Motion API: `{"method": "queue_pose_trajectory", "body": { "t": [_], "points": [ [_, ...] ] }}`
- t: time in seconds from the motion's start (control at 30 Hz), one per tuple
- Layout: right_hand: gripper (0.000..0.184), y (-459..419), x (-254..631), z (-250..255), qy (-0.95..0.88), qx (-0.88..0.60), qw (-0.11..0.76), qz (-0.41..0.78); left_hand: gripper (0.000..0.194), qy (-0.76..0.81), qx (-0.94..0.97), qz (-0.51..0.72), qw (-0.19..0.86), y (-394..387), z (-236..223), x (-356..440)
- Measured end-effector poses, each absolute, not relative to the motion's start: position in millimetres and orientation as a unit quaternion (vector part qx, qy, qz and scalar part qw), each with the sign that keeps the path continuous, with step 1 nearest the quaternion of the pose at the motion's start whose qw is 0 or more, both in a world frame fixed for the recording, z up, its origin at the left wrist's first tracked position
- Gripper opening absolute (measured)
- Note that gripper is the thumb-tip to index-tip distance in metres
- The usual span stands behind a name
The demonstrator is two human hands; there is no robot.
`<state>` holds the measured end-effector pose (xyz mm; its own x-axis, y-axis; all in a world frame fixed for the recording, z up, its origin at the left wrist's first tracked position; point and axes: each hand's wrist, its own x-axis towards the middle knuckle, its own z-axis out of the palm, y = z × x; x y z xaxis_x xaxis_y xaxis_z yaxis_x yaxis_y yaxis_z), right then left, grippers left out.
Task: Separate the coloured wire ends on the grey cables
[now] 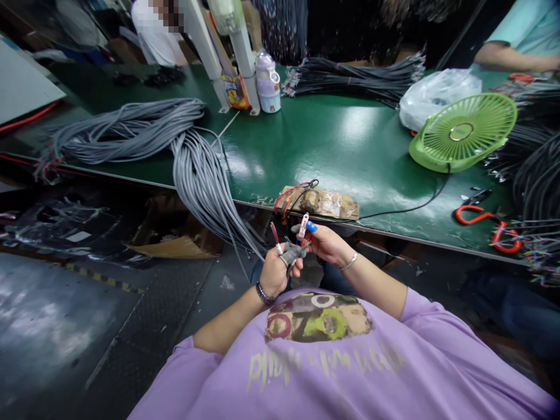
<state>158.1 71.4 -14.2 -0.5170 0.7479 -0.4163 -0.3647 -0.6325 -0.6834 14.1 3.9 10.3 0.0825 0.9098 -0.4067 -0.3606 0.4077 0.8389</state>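
My left hand [280, 269], with grey coverings on some fingers, is closed around the end of a grey cable. Red wire ends [275, 232] and a white sleeve [279, 249] stick up from it. My right hand [326, 244] meets it just to the right, a blue cover on its thumb. Its fingers pinch a small pale pink piece with dark marks [303, 226], whose kind I cannot make out. Thin coloured wires [305, 245] show between the hands. A large bundle of grey cables [205, 181] hangs over the table edge on the left.
On the green table [341, 140] lies a taped block [330, 203] with red and black leads, just beyond my hands. To the right are a green fan [464, 133], orange-handled pliers [475, 213] and black cables [540, 175]. A bottle [268, 87] stands farther back. Two people are across the table.
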Motion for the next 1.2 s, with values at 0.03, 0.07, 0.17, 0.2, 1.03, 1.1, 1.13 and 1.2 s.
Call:
{"method": "queue_pose_trajectory", "body": {
  "t": [0.03, 0.07, 0.17, 0.2, 1.03, 1.1, 1.13, 1.2],
  "points": [
    [0.041, 71, 156, -14, -0.302, -0.377, 0.361, 0.797, 0.032, 0.489, 0.278, 0.465, 0.684, 5, 11, 15],
    [0.043, 71, 154, -16, -0.334, -0.402, 0.390, 0.758, 0.033, 0.489, 0.276, 0.462, 0.687, 5, 12, 15],
    [0.050, 70, 150, -22, -0.376, -0.447, 0.447, 0.677, 0.033, 0.490, 0.275, 0.461, 0.686, 7, 12, 16],
    [0.052, 71, 149, -24, -0.370, -0.437, 0.447, 0.687, 0.033, 0.490, 0.278, 0.463, 0.684, 7, 11, 17],
    [0.036, 74, 144, -10, -0.220, -0.357, 0.414, 0.808, 0.032, 0.497, 0.309, 0.464, 0.665, 5, 12, 14],
    [0.039, 74, 146, -8, -0.232, -0.372, 0.403, 0.803, 0.031, 0.497, 0.308, 0.457, 0.670, 7, 11, 14],
    [0.042, 73, 146, -7, -0.237, -0.384, 0.392, 0.802, 0.031, 0.498, 0.307, 0.452, 0.673, 8, 11, 15],
    [0.047, 74, 147, -5, -0.247, -0.412, 0.373, 0.794, 0.032, 0.501, 0.305, 0.445, 0.676, 11, 11, 16]
  ]
}}
